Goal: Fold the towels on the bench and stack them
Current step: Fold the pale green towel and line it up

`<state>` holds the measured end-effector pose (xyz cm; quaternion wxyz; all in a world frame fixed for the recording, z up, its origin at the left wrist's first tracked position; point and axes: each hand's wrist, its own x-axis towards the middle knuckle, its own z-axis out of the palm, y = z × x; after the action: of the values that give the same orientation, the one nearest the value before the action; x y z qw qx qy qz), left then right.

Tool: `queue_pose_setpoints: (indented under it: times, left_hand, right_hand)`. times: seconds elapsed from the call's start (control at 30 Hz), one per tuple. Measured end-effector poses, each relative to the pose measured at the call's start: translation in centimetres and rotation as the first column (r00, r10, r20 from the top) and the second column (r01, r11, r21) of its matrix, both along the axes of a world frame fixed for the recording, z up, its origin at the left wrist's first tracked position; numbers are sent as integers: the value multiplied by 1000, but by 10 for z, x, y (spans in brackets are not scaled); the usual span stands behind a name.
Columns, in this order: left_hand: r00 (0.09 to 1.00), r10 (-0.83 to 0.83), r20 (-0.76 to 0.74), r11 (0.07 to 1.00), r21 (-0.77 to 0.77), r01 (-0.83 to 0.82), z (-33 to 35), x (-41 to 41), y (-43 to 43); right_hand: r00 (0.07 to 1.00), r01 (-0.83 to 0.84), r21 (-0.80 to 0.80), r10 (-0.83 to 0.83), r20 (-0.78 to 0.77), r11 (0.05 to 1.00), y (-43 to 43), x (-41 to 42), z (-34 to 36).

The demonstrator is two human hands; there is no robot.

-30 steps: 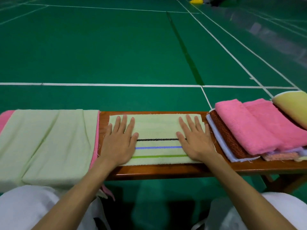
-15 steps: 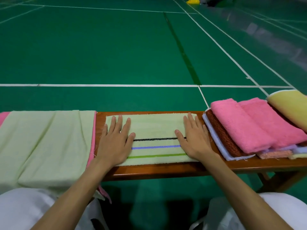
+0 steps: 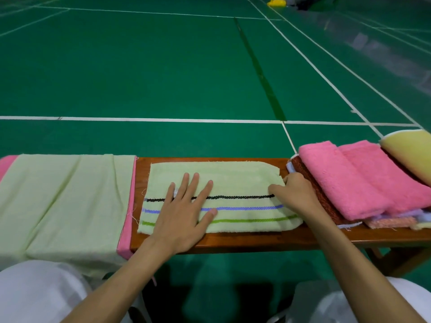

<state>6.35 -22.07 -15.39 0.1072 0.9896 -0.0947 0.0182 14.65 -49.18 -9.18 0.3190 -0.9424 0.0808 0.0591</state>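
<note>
A pale green towel (image 3: 235,180) with black, blue and green stripes lies flat on the middle of the wooden bench (image 3: 256,240). My left hand (image 3: 184,210) presses flat on its left-middle part with fingers spread. At the towel's right edge, my right hand (image 3: 295,192) has its fingers curled around that edge. A pile of folded towels sits on the right end of the bench: two pink ones (image 3: 354,180) on top, a rust-brown one (image 3: 312,192) and a yellow one (image 3: 410,155). A large pale green cloth (image 3: 60,201) over a pink one (image 3: 127,217) covers the left end.
The bench stands on a green court floor (image 3: 163,66) with white lines. My knees in white clothing (image 3: 35,294) are below the front edge. A yellow object (image 3: 276,2) lies far off on the floor.
My left hand slid right toward the towel's middle. My right hand moved to the towel's right edge and curled its fingers on it.
</note>
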Motion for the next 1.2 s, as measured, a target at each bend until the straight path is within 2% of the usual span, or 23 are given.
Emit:
queue_pose_setpoints:
  times: [0.1, 0.17, 0.23, 0.27, 0.33, 0.37, 0.43, 0.47, 0.53, 0.57, 0.63, 0.7, 0.8, 0.87, 0.93, 1.0, 1.07, 1.13, 1.2]
  left_hand:
    - [1000, 5, -4, 1000, 4, -5, 1, 2, -3]
    - [1000, 5, -13, 999, -50, -6, 4, 3, -7]
    - [999, -10, -45, 978, -209, 1, 9, 4, -12]
    - [998, -15, -66, 930, -366, -11, 14, 4, -15]
    - [993, -6, -117, 694, -716, -80, 28, 4, -20]
    - [991, 13, -133, 562, -819, -117, 35, 5, -21]
    - [974, 75, -215, 329, -916, -228, 47, 11, -17]
    - [948, 81, -307, 205, -926, -317, 53, 15, -12]
    - [870, -23, -493, -37, -869, -493, 59, 19, -2]
    - [832, -83, -549, -115, -824, -555, 59, 20, 4]
    - [782, -160, -602, -196, -757, -623, 58, 20, 15]
    - [754, -211, -621, -207, -726, -656, 56, 21, 21]
    - [725, -228, -650, -139, -716, -685, 59, 23, 22]
    - [719, -234, -654, -159, -704, -692, 57, 25, 24]
    - [711, -251, -657, -179, -690, -701, 58, 25, 27]
    - [709, -270, -651, -213, -678, -703, 63, 22, 27]
    - [722, -267, -638, -228, -686, -691, 67, 20, 25]
    - [733, -253, -632, -220, -700, -679, 67, 19, 25]
    - [732, -271, -625, -199, -708, -678, 62, 20, 26]
  right_hand:
    - [999, -27, 113, 23, 37, 993, -4, 1, 10]
    - [998, -57, 174, 49, 50, 983, -7, 1, 16]
    - [993, -96, 277, 73, 93, 956, -12, -1, 21]
    - [990, -113, 325, 77, 122, 939, -13, -3, 23]
    - [983, -121, 399, 55, 173, 909, -16, -2, 27]
    - [980, -112, 433, 27, 198, 895, -18, -1, 29]
    - [975, -78, 499, -40, 221, 863, -22, 3, 34]
    - [974, -47, 535, -79, 211, 844, -23, 5, 36]
    - [973, 9, 593, -143, 180, 805, -22, 9, 39]
    - [973, 28, 623, -164, 162, 782, -19, 11, 41]
    - [972, 49, 672, -190, 139, 739, -9, 14, 42]
    - [972, 27, 671, -175, 155, 741, 6, 12, 45]
    - [958, -73, 589, -107, 265, 805, 35, 10, 49]
    - [947, -151, 522, -30, 321, 840, 62, 3, 52]
    - [928, -296, 442, 145, 344, 847, 93, -8, 55]
    - [868, -490, 366, 405, 288, 791, 119, -20, 53]
    - [801, -598, 314, 545, 246, 737, 132, -27, 49]
    - [822, -557, 234, 490, 290, 797, 130, -27, 43]
    - [895, -360, 78, 320, 312, 930, 117, -17, 33]
